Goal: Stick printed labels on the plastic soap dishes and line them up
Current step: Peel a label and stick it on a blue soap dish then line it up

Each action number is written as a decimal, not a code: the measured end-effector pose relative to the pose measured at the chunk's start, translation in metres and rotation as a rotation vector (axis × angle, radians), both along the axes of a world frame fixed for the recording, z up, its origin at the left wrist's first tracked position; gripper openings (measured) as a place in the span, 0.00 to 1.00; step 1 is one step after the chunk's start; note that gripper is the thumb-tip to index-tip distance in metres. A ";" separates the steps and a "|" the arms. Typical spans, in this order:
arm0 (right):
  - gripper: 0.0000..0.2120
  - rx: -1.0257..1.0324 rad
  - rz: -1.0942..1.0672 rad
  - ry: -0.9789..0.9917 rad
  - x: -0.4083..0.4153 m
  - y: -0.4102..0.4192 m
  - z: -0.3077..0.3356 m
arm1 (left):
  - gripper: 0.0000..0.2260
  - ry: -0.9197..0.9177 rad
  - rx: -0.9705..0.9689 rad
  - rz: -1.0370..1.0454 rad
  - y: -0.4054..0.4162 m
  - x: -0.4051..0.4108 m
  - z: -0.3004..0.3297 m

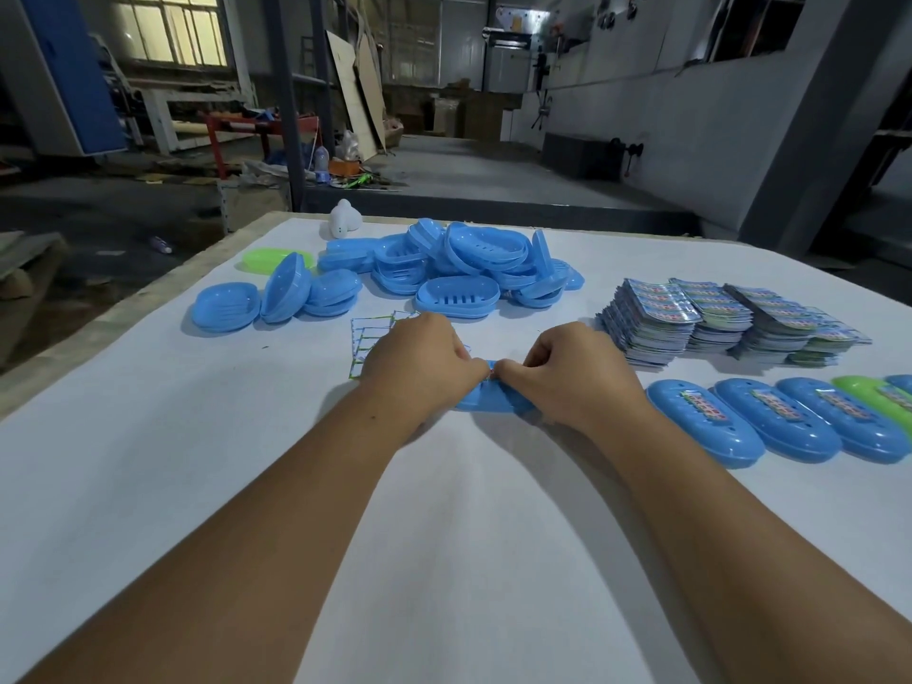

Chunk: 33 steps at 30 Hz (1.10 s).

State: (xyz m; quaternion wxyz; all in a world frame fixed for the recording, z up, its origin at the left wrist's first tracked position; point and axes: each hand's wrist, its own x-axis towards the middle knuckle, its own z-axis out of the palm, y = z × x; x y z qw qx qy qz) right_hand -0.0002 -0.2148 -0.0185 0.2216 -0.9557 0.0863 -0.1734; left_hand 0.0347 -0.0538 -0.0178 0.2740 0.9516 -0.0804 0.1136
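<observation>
While both hands curl over a blue dish [486, 399] at mid-surface [148, 486], the left hand [419, 360] and right hand [567, 372] pinch something small atop it, fingertips meeting.

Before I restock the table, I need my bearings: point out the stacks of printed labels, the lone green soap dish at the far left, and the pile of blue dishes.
stacks of printed labels [710, 318], head view, top of a middle stack.
green soap dish [264, 259], head view, its upper surface.
pile of blue dishes [459, 269], head view, middle of the heap.
</observation>
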 end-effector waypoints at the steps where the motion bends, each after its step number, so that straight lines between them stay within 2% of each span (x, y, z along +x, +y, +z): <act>1: 0.20 -0.024 -0.014 0.009 0.000 0.000 0.001 | 0.12 -0.026 0.010 -0.002 0.000 0.000 -0.001; 4: 0.21 -0.060 -0.017 0.026 -0.001 -0.003 0.001 | 0.16 -0.038 0.002 0.002 0.003 0.001 -0.003; 7: 0.12 0.036 0.193 -0.030 0.000 -0.003 -0.002 | 0.23 0.061 -0.050 0.002 0.006 0.003 -0.001; 9: 0.19 0.114 0.353 -0.004 -0.005 0.001 -0.001 | 0.20 0.120 -0.142 -0.013 0.006 0.005 -0.001; 12: 0.26 0.088 0.522 0.060 -0.013 0.008 0.003 | 0.12 0.085 -0.261 0.008 0.007 0.007 -0.001; 14: 0.27 0.006 0.480 0.096 -0.016 0.005 0.008 | 0.09 0.024 -0.231 0.022 0.008 0.007 -0.001; 18: 0.26 -0.285 0.237 0.224 -0.027 -0.016 0.022 | 0.08 -0.039 -0.186 0.053 0.009 0.007 -0.002; 23: 0.26 -0.297 0.017 0.430 -0.042 -0.050 0.039 | 0.08 -0.082 -0.134 0.064 0.008 0.006 -0.005; 28: 0.22 -0.241 -0.051 0.436 -0.045 -0.064 0.041 | 0.07 -0.082 -0.131 0.052 0.010 0.006 -0.004; 31: 0.15 -0.236 -0.059 0.428 -0.042 -0.069 0.041 | 0.06 -0.067 -0.124 0.046 0.010 0.007 -0.004; 33: 0.16 -0.239 -0.058 0.428 -0.039 -0.075 0.040 | 0.07 -0.063 -0.116 0.049 0.010 0.007 -0.004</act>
